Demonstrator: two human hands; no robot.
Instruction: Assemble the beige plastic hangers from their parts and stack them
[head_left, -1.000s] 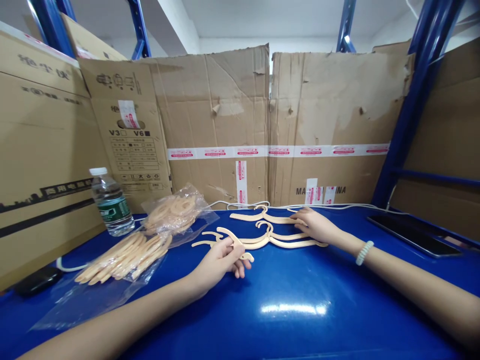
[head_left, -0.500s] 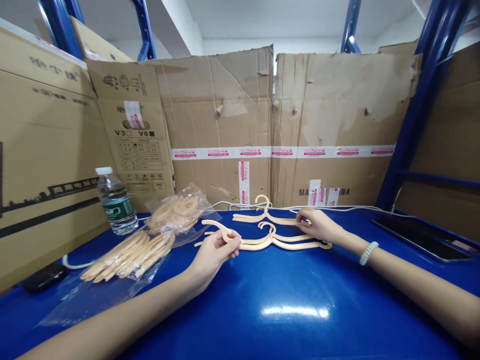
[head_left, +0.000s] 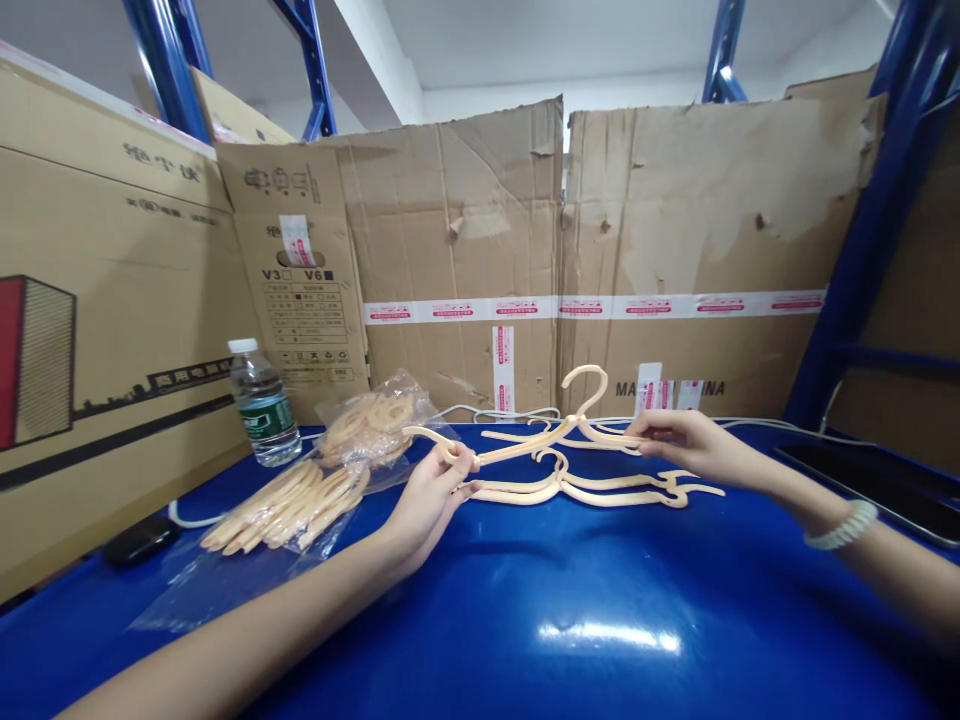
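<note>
A cream plastic hanger [head_left: 589, 424] is raised over the blue table between my hands, hook up. Its right end is pinched in the fingers of my right hand [head_left: 694, 445]. My left hand [head_left: 431, 500] closes on a curved cream hanger piece [head_left: 426, 434], which meets the raised hanger's left end at the fingertips; whether the two are joined, I cannot tell. Below lie more cream hangers [head_left: 525, 495] on the tabletop, with curved pieces at their right ends. Part of another hanger shows behind the raised one.
Left of my hands, clear plastic bags hold straight cream pieces [head_left: 289, 510] and rounded ones [head_left: 367, 425]. A water bottle [head_left: 264, 410], a black object [head_left: 142, 540] and white cable stand or lie nearby. A dark flat device [head_left: 874, 490] lies right. Cardboard [head_left: 457, 260] walls the back.
My right hand has taken hold of the rear hanger's end and lifted it toward me, meeting the piece in my left hand. The view has shifted slightly.
</note>
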